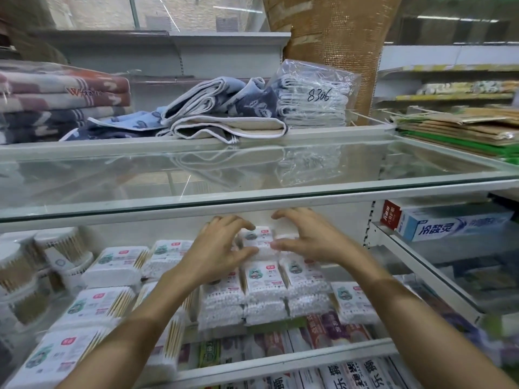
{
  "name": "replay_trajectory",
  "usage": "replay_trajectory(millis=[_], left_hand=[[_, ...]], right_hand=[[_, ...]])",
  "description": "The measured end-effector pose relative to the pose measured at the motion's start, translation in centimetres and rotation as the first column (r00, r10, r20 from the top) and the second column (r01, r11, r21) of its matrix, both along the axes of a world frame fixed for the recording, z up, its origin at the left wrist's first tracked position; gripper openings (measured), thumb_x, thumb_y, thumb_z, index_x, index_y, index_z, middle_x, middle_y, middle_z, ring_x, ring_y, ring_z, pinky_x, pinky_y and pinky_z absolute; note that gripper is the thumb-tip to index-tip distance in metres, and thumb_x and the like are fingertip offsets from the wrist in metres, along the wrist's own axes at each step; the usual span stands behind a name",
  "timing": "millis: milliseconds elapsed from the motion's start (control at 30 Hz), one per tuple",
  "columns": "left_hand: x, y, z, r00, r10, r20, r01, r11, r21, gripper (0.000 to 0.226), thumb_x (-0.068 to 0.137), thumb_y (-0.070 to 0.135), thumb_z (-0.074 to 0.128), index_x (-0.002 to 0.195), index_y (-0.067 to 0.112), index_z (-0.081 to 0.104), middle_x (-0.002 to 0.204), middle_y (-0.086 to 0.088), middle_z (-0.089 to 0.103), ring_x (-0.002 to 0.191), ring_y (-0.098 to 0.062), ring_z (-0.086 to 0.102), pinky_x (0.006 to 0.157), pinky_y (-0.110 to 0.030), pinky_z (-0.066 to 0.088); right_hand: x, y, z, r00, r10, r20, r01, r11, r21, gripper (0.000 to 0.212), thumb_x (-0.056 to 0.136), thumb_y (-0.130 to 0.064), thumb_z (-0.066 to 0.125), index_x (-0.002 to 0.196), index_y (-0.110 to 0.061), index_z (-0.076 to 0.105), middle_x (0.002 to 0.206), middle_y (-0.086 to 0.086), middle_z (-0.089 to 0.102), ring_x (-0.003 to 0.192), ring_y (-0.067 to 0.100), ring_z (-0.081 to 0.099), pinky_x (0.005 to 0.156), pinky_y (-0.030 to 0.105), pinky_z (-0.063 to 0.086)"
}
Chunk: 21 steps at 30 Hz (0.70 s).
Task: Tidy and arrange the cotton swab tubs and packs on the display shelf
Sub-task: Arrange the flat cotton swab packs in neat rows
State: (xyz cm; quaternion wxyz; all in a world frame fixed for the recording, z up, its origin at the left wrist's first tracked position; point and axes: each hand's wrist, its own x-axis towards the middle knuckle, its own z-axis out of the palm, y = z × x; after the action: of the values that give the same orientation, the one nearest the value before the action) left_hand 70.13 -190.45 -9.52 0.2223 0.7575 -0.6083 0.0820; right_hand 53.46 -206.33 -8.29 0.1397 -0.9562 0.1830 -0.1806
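**Head view, display shelf (280, 359).** Both hands reach to the rear of the shelf, under the glass shelf (252, 169).

- The left hand (222, 248) pinches an upright cotton swab pack (257, 240) between curled forefinger and thumb.
- The right hand (311, 237) stands at 3 o'clock of that pack, fingers arched and thumb tip touching its edge. Whether it grips cannot be told.
- Flat packs (264, 287) lie in rows at 6 o'clock of the hands, and more extend toward 8 o'clock.
- Cotton swab tubs (61, 245) stand at 9 o'clock, well apart from the hands.
- Folded towels (224, 113) rest on top of the unit at 12 o'clock.
- A toothpaste box (449, 223) lies at 3 o'clock in the adjoining bay.
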Motion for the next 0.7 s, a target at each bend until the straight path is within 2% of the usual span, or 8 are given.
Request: replay_trajectory(millis=[67,133,200,300,400,533,633,700], left_hand=[[-0.2,0.3,0.4,0.994,-0.046,-0.100,0.034,0.992,-0.118,0.041,0.089,0.054,0.059,0.124,0.032,0.058,0.130,0.012,0.059,0.125,-0.012,0.049,0.106,-0.039,0.039],[-0.9,0.4,0.9,0.981,-0.089,-0.170,0.052,0.976,-0.212,0.035,0.091,0.046,0.063,0.121,0.030,0.061,0.125,0.015,0.060,0.122,-0.009,0.052,0.105,-0.035,0.041],[-1.8,0.2,1.4,0.970,-0.123,-0.210,0.067,0.964,-0.257,0.032,0.091,0.042,0.064,0.120,0.028,0.063,0.123,0.018,0.060,0.119,-0.004,0.052,0.103,-0.029,0.040],[-3.1,-0.6,1.9,0.955,-0.160,-0.248,0.086,0.955,-0.285,0.031,0.093,0.038,0.063,0.121,0.025,0.065,0.123,0.016,0.063,0.114,0.002,0.051,0.101,-0.023,0.039],[-4.1,-1.8,2.0,0.940,-0.176,-0.292,0.085,0.951,-0.299,0.032,0.094,0.037,0.063,0.123,0.024,0.066,0.124,0.014,0.064,0.113,0.002,0.052,0.101,-0.023,0.040],[-5.0,-2.7,1.9,0.912,-0.203,-0.357,0.092,0.948,-0.305,0.029,0.093,0.036,0.064,0.121,0.028,0.066,0.117,0.023,0.061,0.105,0.014,0.051,0.095,-0.013,0.038],[-5.3,-2.8,2.0,0.891,-0.216,-0.399,0.094,0.948,-0.305,0.024,0.093,0.036,0.064,0.117,0.035,0.065,0.111,0.032,0.058,0.106,0.018,0.050,0.092,-0.008,0.037],[-5.5,-2.6,2.2,0.876,-0.224,-0.428,0.091,0.947,-0.309,0.021,0.093,0.035,0.064,0.114,0.038,0.064,0.110,0.033,0.057,0.107,0.018,0.051,0.092,-0.007,0.038]], right_hand=[[-2.4,-0.7,1.0,0.999,-0.027,0.024,0.026,0.998,0.054,0.060,0.086,-0.051,0.069,0.139,-0.029,0.048,0.140,-0.009,0.053,0.123,0.005,0.047,0.104,0.027,0.040],[-5.1,-1.2,1.8,0.998,-0.047,-0.040,0.051,0.993,0.109,0.062,0.083,-0.050,0.073,0.137,-0.031,0.049,0.133,-0.015,0.054,0.116,0.001,0.049,0.099,0.025,0.044],[-7.6,-1.5,2.0,0.981,-0.057,-0.187,0.088,0.983,0.159,0.069,0.080,-0.048,0.076,0.140,-0.035,0.045,0.133,-0.020,0.049,0.120,0.002,0.047,0.096,0.024,0.041],[-9.8,-2.1,0.9,0.906,-0.022,-0.423,0.130,0.965,0.227,0.086,0.074,-0.044,0.082,0.145,-0.040,0.034,0.138,-0.022,0.042,0.125,0.003,0.044,0.104,0.027,0.037],[-10.8,-1.9,-0.6,0.829,0.021,-0.558,0.168,0.944,0.284,0.101,0.067,-0.042,0.088,0.148,-0.044,0.029,0.131,-0.024,0.043,0.106,0.000,0.050,0.104,0.035,0.043],[-11.3,-1.7,-2.9,0.842,0.077,-0.534,0.096,0.953,0.288,0.106,0.063,-0.034,0.091,0.150,-0.040,0.030,0.140,-0.017,0.048,0.120,0.006,0.050,0.109,0.034,0.042],[-11.6,-2.2,-3.1,0.869,0.062,-0.491,0.113,0.941,0.319,0.093,0.069,-0.023,0.087,0.146,-0.035,0.036,0.126,-0.011,0.057,0.103,0.009,0.064,0.091,0.034,0.057],[-12.1,-2.6,-2.3,0.892,0.051,-0.448,0.132,0.921,0.367,0.083,0.075,-0.019,0.084,0.143,-0.031,0.038,0.115,-0.005,0.061,0.095,0.014,0.069,0.084,0.035,0.060]])
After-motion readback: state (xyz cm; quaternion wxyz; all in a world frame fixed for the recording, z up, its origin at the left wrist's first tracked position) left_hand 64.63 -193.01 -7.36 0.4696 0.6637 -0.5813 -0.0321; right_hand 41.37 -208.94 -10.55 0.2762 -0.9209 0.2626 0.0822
